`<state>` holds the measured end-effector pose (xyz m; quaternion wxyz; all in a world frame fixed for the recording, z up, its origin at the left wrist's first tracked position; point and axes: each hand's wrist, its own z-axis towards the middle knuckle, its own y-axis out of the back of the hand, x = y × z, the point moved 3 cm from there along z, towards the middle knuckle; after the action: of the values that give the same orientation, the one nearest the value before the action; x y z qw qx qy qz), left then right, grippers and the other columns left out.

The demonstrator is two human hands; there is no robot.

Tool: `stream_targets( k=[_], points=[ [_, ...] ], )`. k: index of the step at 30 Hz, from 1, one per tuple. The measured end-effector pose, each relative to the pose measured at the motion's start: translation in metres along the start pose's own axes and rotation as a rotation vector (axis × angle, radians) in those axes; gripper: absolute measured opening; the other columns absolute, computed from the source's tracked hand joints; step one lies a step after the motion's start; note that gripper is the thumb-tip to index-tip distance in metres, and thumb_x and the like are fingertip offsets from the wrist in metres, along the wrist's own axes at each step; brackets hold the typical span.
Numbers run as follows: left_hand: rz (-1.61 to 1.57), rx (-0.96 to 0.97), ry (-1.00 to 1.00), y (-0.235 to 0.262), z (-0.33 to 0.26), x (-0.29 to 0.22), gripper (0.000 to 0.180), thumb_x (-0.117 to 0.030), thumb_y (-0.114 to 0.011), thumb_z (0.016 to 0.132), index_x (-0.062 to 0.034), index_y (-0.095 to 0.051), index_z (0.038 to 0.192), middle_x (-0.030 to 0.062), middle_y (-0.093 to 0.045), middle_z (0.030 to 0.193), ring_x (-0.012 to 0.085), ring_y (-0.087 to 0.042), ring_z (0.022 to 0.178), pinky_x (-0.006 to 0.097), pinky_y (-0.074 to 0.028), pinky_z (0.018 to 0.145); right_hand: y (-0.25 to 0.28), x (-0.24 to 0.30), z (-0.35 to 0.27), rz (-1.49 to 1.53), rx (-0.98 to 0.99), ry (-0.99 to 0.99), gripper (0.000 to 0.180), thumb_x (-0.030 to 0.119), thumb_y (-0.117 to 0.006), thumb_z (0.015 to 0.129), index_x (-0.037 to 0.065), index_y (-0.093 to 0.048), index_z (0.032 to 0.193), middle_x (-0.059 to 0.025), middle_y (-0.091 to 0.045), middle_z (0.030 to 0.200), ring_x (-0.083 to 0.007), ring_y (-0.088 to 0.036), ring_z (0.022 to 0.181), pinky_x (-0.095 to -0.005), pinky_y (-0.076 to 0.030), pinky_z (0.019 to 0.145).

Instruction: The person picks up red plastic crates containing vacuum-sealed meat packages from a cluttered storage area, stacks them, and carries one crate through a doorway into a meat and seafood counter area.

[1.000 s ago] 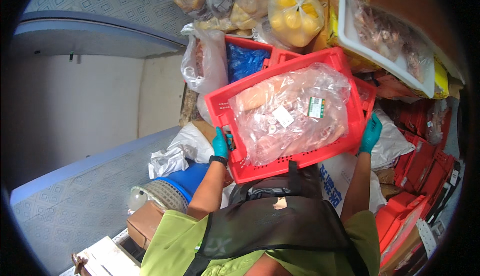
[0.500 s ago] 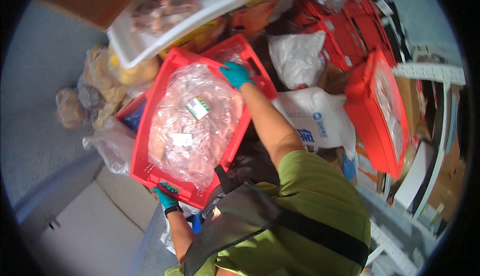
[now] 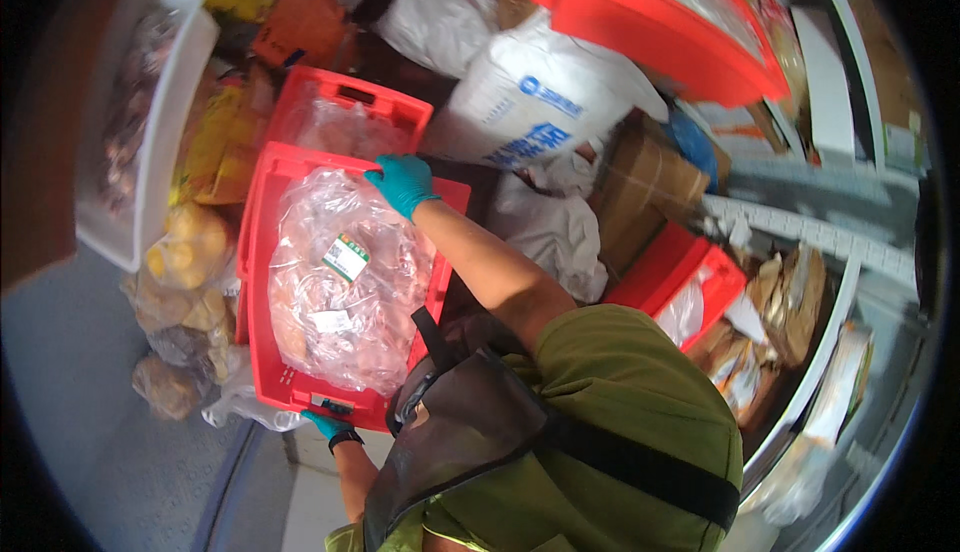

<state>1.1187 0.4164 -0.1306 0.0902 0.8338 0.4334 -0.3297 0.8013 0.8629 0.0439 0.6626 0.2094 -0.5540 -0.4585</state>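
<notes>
A red plastic crate point(image 3: 452, 202) is held in front of my body, between both hands. Inside lies a large clear plastic bag of pale pink meat point(image 3: 385, 322) with two white labels on top. At the crate's near end, my left hand point(image 3: 330, 426), in a teal glove, is closed on the edge by the handle slot; its fingers are partly hidden. My right hand point(image 3: 403, 184), also gloved in teal, grips the far right rim. Just beyond sits another red crate point(image 3: 400, 104) with a clear bag in it, partly covered by the held one.
A white tray of packed food point(image 3: 150, 142) stands at the left, by bags of yellow items point(image 3: 190, 247). White sacks point(image 3: 550, 87) and a cardboard box point(image 3: 650, 177) lie to the right. A tilted red crate point(image 3: 650, 37) is at far right, near metal shelving point(image 3: 820, 232).
My view has swung to the right, so the surroundings shift and more shelving shows. The held crate now looks more upright in the picture. Both hands keep their hold on it.
</notes>
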Motion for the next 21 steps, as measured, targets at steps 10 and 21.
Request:
stream_targets(
  k=[10, 21],
  points=[
    [0.163, -0.078, 0.213, 0.0, -0.001, -0.021, 0.102, -0.092, -0.026, 0.067, -0.0134, -0.055, 0.125, 0.014, -0.061, 0.115, 0.0271, -0.057, 0.09, 0.046, -0.048, 0.074, 0.003, -0.031, 0.006, 0.14, 0.037, -0.01, 0.028, 0.036, -0.066, 0.076, 0.009, -0.065, 0.079, -0.0149, -0.066, 0.079, -0.0359, -0.063, 0.076, -0.0469, -0.05, 0.07],
    [0.343, 0.087, 0.202, -0.014, -0.013, -0.06, 0.101, -0.091, -0.021, 0.07, -0.0073, -0.062, 0.109, 0.0018, -0.055, 0.063, 0.018, -0.049, 0.056, 0.036, -0.042, 0.057, 0.033, -0.072, 0.003, 0.165, 0.075, -0.239, 0.011, 0.02, -0.063, 0.07, 0.011, -0.063, 0.076, -0.0153, -0.065, 0.077, -0.0374, -0.064, 0.076, -0.0499, -0.049, 0.065]
  ],
)
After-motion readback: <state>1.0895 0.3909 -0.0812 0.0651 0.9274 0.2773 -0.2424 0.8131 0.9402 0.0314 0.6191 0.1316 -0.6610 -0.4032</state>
